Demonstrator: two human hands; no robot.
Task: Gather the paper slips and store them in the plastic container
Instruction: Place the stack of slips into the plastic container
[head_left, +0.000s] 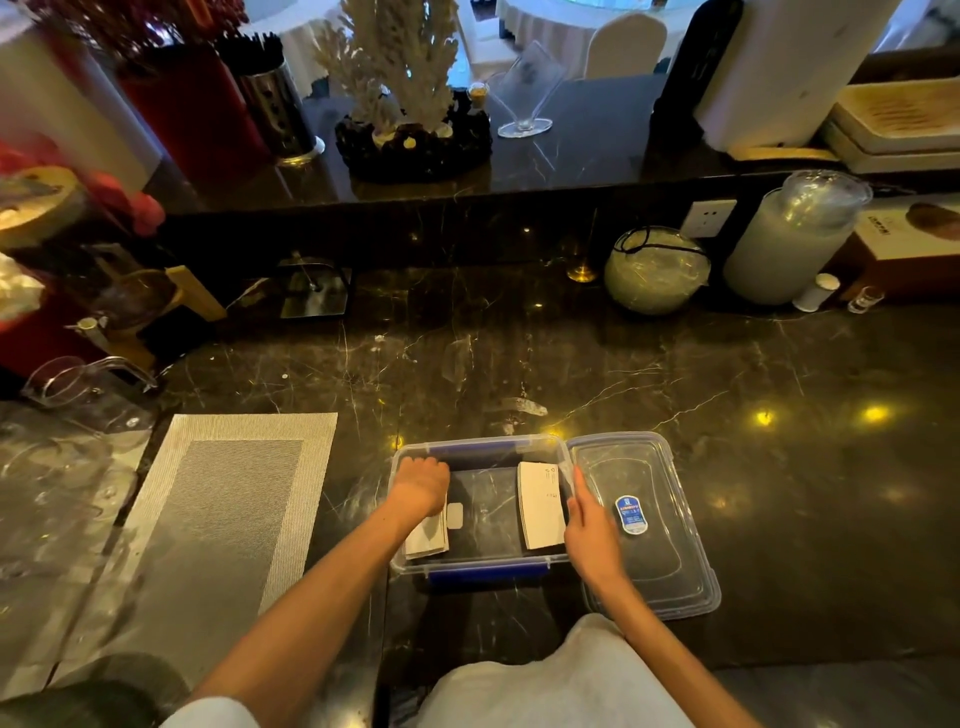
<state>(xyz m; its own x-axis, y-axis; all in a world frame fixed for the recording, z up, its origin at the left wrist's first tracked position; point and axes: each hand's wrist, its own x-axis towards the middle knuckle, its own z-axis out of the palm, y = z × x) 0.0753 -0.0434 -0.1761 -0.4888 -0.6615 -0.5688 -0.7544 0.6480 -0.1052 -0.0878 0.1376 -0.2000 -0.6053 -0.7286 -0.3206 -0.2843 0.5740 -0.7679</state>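
Observation:
A clear plastic container (483, 564) with blue clips stands on the dark marble counter in front of me. Its clear lid (654, 551) lies flat right beside it, a blue label on top. Inside the container, a white stack of paper slips (540, 506) stands against the right wall. A second stack of slips (428, 538) lies at the left wall. My left hand (421, 486) is curled down inside the container on that left stack. My right hand (589, 530) rests flat along the container's right wall, fingers touching the right stack.
A silver woven placemat (223, 499) lies to the left. Clear glassware (62, 415) crowds the far left. Stacked plastic cups (795, 244) and bagged lids (657, 270) stand at the back right. A raised ledge (467, 192) holds a coral ornament.

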